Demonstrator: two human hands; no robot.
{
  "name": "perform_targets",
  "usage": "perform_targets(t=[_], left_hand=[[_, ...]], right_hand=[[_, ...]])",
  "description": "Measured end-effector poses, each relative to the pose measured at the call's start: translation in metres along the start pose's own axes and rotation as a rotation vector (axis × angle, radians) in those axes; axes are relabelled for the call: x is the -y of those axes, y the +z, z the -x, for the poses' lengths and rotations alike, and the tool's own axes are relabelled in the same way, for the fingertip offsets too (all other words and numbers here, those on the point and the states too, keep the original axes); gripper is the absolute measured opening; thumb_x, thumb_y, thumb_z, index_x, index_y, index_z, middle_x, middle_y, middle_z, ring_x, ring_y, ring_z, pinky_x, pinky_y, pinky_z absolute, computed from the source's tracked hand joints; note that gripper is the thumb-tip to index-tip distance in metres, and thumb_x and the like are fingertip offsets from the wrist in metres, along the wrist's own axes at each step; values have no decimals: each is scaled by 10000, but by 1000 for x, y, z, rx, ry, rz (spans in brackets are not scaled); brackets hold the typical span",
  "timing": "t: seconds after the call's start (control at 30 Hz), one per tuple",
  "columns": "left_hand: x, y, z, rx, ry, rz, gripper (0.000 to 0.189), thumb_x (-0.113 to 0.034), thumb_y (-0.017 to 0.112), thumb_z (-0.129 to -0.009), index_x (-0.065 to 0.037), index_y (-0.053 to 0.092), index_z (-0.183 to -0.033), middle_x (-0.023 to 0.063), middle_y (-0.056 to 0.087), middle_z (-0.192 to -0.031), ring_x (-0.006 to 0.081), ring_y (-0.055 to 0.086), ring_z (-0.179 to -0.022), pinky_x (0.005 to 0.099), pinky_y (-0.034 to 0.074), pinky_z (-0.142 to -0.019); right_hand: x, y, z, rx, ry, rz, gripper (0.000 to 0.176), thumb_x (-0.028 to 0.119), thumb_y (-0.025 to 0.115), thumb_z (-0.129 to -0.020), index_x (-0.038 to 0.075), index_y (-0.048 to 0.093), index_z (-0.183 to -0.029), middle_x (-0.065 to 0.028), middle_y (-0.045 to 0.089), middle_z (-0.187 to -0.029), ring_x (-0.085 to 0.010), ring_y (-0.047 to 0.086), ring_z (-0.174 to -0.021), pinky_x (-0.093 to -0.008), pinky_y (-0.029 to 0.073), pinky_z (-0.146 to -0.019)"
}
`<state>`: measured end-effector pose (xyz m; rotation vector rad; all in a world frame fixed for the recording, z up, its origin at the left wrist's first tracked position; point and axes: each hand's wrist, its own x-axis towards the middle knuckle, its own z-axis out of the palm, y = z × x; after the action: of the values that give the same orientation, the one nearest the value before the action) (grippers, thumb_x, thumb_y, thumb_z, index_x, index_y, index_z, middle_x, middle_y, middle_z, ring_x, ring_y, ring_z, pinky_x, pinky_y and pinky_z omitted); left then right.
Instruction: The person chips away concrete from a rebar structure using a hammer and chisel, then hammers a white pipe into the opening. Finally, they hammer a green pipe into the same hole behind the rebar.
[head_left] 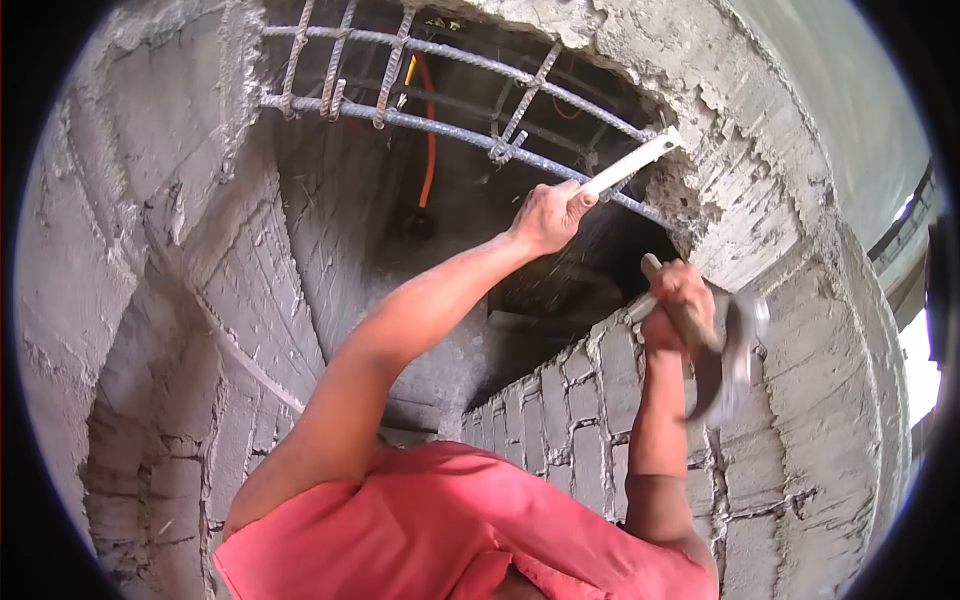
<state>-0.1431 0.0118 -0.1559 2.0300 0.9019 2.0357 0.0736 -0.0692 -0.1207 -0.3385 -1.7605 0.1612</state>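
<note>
My left hand [548, 216] is closed around one end of a pale flat bar [632, 166]. The bar slants up to the right, its far end at the broken concrete edge [715, 185], and it crosses in front of the steel rebar [440, 122]. Lower and to the right, my right hand [680, 298] grips the wooden handle of a claw hammer [708, 372]. The hammer's head is smeared by motion and is apart from the bar. Ribbed bars and cross ties span the opening beyond my hands.
Rough plastered wall [90, 220] curves along the left. Mortared brickwork [545, 415] runs below the opening and to the right. An orange hose or cable [431, 150] hangs behind the rebar. The opening's dark inside drops away below my arms.
</note>
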Motion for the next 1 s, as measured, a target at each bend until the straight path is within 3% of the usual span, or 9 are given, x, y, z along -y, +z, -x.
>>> perform_targets(t=[0.07,0.13,0.23,0.33,0.43,0.57,0.8,0.93,1.0], left_hand=[[-7,1,1,-4,0,13,629,-558,389,-1022,10,551,-804,233,508,-631,490,545,-646,456,405,-522],[-16,-1,3,5,-50,14,627,-557,403,-1019,12,560,-809,227,522,-637,475,560,-647,458,419,-543],[-27,-1,4,-34,-84,55,627,-564,420,-1012,14,585,-830,234,518,-650,471,547,-652,451,424,-559],[-33,-4,5,-4,-130,69,628,-565,423,-1011,16,586,-835,235,507,-648,474,522,-638,444,419,-554],[-20,-1,5,20,-112,91,636,-566,416,-1014,18,579,-821,225,495,-638,411,502,-589,437,415,-555],[-5,9,14,-12,-113,188,663,-588,390,-1014,10,575,-797,216,496,-633,352,492,-581,432,417,-570],[-10,13,6,-51,-101,147,619,-545,442,-1010,15,575,-784,241,516,-634,491,567,-660,462,420,-533],[-10,18,2,-92,-127,206,606,-533,457,-1009,18,573,-785,247,530,-644,499,568,-687,465,427,-549],[-18,27,19,-91,-142,210,597,-521,459,-1011,20,575,-788,248,538,-649,501,574,-700,467,431,-555]], right_hand=[[-28,-6,-12,134,-106,531,302,273,503,-1024,65,481,-807,-47,510,-655,-137,482,-565,-254,357,-483],[-21,-15,-14,78,439,223,473,517,473,-1010,58,548,-923,-13,538,-704,-97,488,-571,-255,371,-489],[26,-7,-10,61,50,99,749,786,410,-888,49,548,-902,-41,531,-692,-139,519,-573,-256,379,-490],[104,8,-17,20,-44,265,650,635,444,-967,43,502,-707,-54,490,-624,-150,500,-577,-272,384,-497],[32,-1,-24,8,-215,539,596,524,405,-1033,52,478,-677,-51,495,-628,-147,476,-549,-282,381,-490],[9,4,-36,127,408,446,485,383,377,-1045,60,488,-700,-40,462,-562,-147,454,-489,-313,370,-470],[86,15,-27,135,-339,-69,299,296,474,-993,73,487,-794,-81,504,-630,-221,496,-564,-403,458,-572],[15,-13,-24,263,2,868,337,251,388,-1040,69,487,-774,-84,458,-647,-246,429,-529,-402,395,-575],[44,8,-41,158,470,750,353,217,380,-1027,43,482,-736,-89,462,-636,-263,450,-527,-402,373,-564]])
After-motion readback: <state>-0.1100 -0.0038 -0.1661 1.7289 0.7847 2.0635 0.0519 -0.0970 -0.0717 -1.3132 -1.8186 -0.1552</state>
